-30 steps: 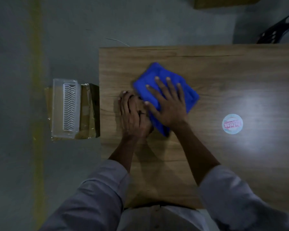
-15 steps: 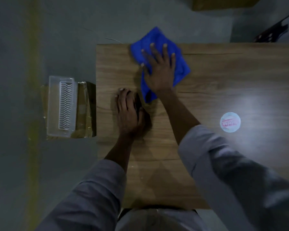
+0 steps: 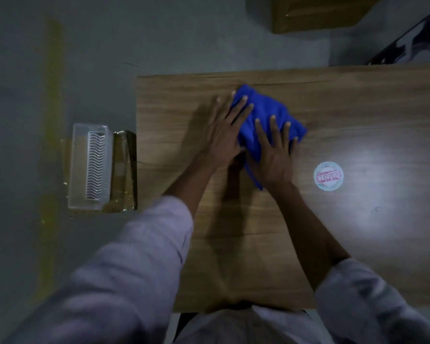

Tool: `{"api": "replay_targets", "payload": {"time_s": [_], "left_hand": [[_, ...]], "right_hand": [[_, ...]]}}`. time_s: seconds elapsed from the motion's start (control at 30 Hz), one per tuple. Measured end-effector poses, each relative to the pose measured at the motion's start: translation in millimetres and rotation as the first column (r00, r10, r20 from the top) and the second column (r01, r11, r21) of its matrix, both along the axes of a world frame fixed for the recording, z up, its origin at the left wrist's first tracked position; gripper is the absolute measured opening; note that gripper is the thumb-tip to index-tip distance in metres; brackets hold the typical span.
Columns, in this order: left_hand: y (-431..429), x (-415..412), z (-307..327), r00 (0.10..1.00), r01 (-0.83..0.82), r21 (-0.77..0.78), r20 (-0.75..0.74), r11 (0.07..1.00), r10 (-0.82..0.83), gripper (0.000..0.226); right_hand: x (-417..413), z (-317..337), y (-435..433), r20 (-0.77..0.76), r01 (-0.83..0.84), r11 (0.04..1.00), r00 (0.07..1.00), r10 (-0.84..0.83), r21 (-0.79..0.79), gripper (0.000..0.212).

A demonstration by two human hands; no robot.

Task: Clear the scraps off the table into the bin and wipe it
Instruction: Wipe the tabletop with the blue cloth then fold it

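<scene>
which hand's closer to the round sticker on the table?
Right. The right hand presses the cloth just left of the sticker; the left hand lies beyond it, at the cloth's other side.

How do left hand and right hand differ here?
The left hand has its palm on bare table, only fingers on the blue cloth; the right hand lies almost wholly on it. The left hand reaches farther across than the right hand. Both flat, fingers spread.

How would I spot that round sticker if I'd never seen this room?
Find the wooden table. Right of the blue cloth, in the bright patch of light, lies the sticker. It is the only round, pale thing there, with a red mark across it.
</scene>
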State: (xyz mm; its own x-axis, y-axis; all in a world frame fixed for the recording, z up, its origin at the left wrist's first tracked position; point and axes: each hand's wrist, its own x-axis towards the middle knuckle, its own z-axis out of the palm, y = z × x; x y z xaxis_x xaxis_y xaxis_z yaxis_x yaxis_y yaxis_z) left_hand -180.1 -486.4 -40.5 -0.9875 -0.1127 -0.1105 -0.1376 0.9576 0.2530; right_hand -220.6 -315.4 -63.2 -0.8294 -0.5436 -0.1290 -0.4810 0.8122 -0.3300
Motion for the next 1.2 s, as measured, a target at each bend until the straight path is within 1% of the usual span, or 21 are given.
{"api": "replay_targets", "payload": {"time_s": [0.07,0.1,0.13,0.2,0.3,0.43,0.53,0.63,0.7,0.77,0.83,0.87,0.9,0.93,0.97,1.0,1.03,1.07,1.1,1.17,1.2], "left_hand": [[-10.7,-43.1,-2.0,0.988,0.125,-0.012,0.091,0.992,-0.123,0.083],[-16.0,-58.3,-2.6,0.982,0.149,-0.021,0.118,0.989,-0.146,0.079],[-22.6,-68.0,-1.4,0.981,0.138,-0.041,0.14,0.99,-0.131,0.078],[-40.6,-72.3,1.0,0.982,0.048,-0.069,0.185,0.996,-0.034,0.077],[-62.8,-46.4,-1.1,0.972,-0.156,-0.03,0.175,0.987,0.159,0.077],[-49.0,17.4,0.0,0.963,-0.232,-0.002,0.143,0.973,0.23,0.072],[-19.8,63.7,5.8,0.957,-0.238,-0.004,0.172,0.971,0.235,0.067],[16.2,110.9,11.7,0.936,-0.268,-0.003,0.235,0.963,0.262,0.062],[39.3,140.6,19.9,0.911,-0.295,-0.008,0.298,0.955,0.284,0.06],[56.5,162.1,36.4,0.901,-0.262,-0.002,0.359,0.965,0.245,0.058],[63.1,166.4,64.3,0.881,-0.172,0.032,0.452,0.985,0.139,0.039],[61.2,160.6,79.1,0.889,-0.149,0.046,0.444,0.988,0.114,0.028],[56.3,150.0,90.7,0.907,-0.142,0.046,0.407,0.989,0.111,0.023],[51.0,136.6,97.8,0.933,-0.144,0.042,0.338,0.989,0.122,0.023],[44.1,119.3,101.5,0.96,-0.133,0.027,0.253,0.991,0.122,0.03],[36.4,100.4,99.7,0.981,-0.137,0.008,0.142,0.991,0.135,0.04],[29.4,82.5,95.5,0.987,-0.149,0.006,0.065,0.989,0.148,0.051],[24.2,67.5,90.3,0.987,-0.159,0.031,0.036,0.987,0.157,0.059],[20.6,56.7,79.9,0.987,-0.15,0.051,0.064,0.987,0.147,0.064],[17.8,49.9,50.7,0.977,-0.138,0.077,0.172,0.987,0.123,0.067],[18.9,55.3,36.5,0.978,-0.149,0.126,0.167,0.981,0.127,0.066]], "right_hand": [[-23.4,-1.1,-14.2,-0.017,0.154,0.988,0.988,-0.155,-0.007,0.064],[-35.5,-0.8,-23.8,-0.03,0.188,0.982,0.982,-0.188,-0.003,0.061],[-46.3,-0.5,-34.1,-0.042,0.183,0.983,0.982,-0.183,0.007,0.059],[-62.1,-1.9,-58.0,-0.051,0.109,0.994,0.993,-0.108,0.002,0.059],[-64.9,-10.0,-87.5,-0.016,-0.056,0.994,0.998,0.055,-0.095,0.056],[-33.1,-20.1,-78.7,-0.019,-0.253,0.925,0.966,0.258,-0.283,0.048],[-3.4,-15.0,-48.7,0.039,-0.336,0.884,0.929,0.367,-0.326,0.045],[31.7,-9.6,-14.4,0.039,-0.405,0.847,0.895,0.444,-0.344,0.043],[55.9,-3.0,6.0,0.06,-0.478,0.82,0.852,0.52,-0.314,0.041],[70.7,14.1,21.8,0.2,-0.549,0.798,0.777,0.597,-0.25,0.046],[64.1,45.3,31.4,0.356,-0.59,0.786,0.705,0.613,-0.186,0.04],[55.0,63.8,34.4,0.371,-0.626,0.764,0.68,0.633,-0.157,0.035],[44.3,76.7,35.7,0.338,-0.63,0.759,0.687,0.643,-0.164,0.034],[33.3,89.9,34.8,0.251,-0.602,0.775,0.733,0.632,-0.192,0.037],[19.9,98.9,30.9,0.151,-0.559,0.798,0.789,0.596,-0.226,0.041],[6.8,103.6,23.2,0.057,-0.52,0.824,0.837,0.544,-0.225,0.043],[-7.1,97.9,14.2,-0.007,-0.485,0.851,0.87,0.493,-0.2,0.044],[-19.3,91.8,4.5,-0.045,-0.465,0.871,0.884,0.464,-0.156,0.043],[-28.6,79.5,-3.9,-0.021,-0.447,0.885,0.894,0.448,-0.128,0.042],[-31.7,49.1,-15.0,0.122,-0.395,0.913,0.906,0.405,-0.099,0.046],[-23.1,38.0,-14.4,0.19,-0.361,0.93,0.91,0.368,-0.073,0.05]]}}
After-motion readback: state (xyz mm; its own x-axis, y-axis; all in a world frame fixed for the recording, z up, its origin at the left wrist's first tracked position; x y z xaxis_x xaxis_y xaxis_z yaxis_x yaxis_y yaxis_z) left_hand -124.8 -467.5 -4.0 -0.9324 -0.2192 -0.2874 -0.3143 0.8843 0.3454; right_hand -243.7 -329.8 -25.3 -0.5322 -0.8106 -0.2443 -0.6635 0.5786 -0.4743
